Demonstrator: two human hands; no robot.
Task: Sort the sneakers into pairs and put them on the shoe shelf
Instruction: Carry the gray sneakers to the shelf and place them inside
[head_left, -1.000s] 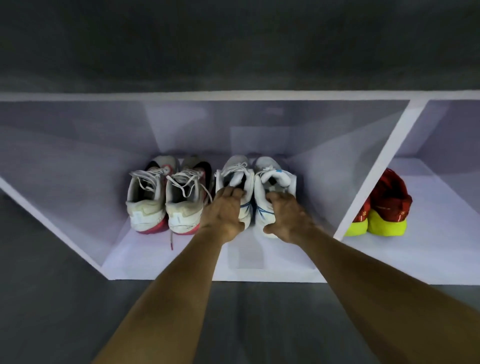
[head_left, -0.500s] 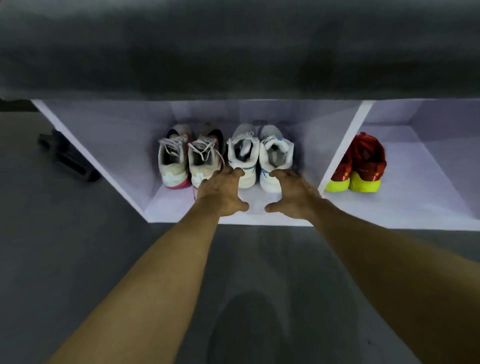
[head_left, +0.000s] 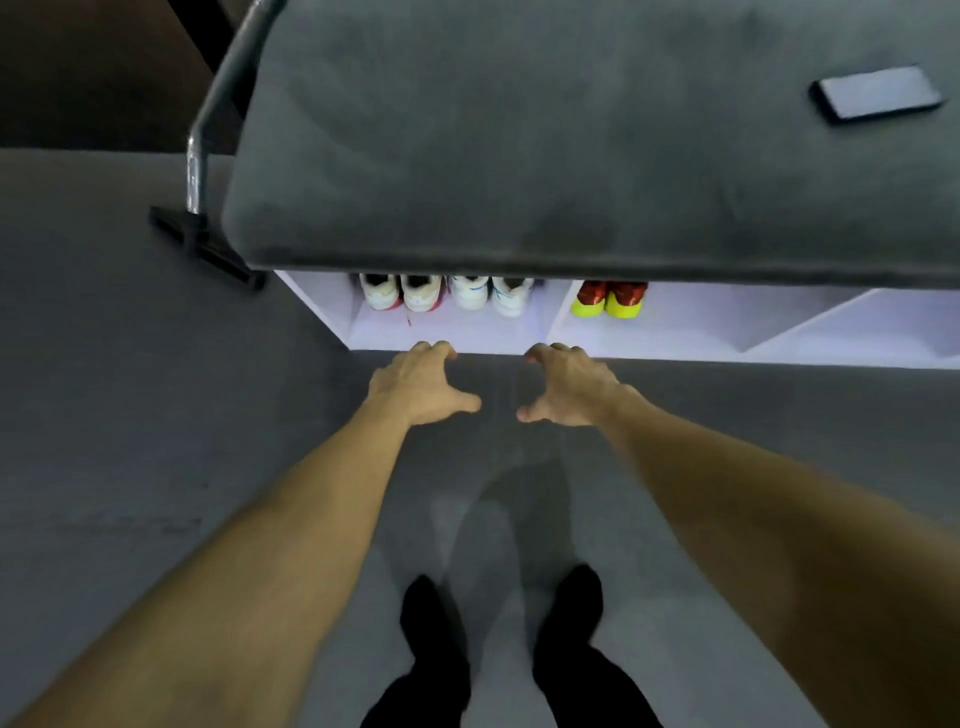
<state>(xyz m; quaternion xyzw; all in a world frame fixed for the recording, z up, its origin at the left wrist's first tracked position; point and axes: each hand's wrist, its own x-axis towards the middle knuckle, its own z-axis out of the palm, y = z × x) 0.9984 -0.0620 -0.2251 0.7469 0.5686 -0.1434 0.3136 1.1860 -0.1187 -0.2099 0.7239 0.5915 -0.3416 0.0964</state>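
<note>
I've let go of the white-and-blue sneakers (head_left: 491, 294) and pulled both hands back out of the shoe shelf (head_left: 675, 332); left hand (head_left: 418, 384) and right hand (head_left: 569, 387) now hover empty before its front edge.

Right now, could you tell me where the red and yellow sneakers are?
In the head view, the red and yellow sneakers stand together in the shoe shelf's second compartment, right of the divider from the two white pairs.

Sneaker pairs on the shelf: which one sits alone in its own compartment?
The red pair with yellow-green heels. It has the second compartment to itself, right of the divider; the white-and-red pair and white-and-blue pair share the left compartment.
</note>
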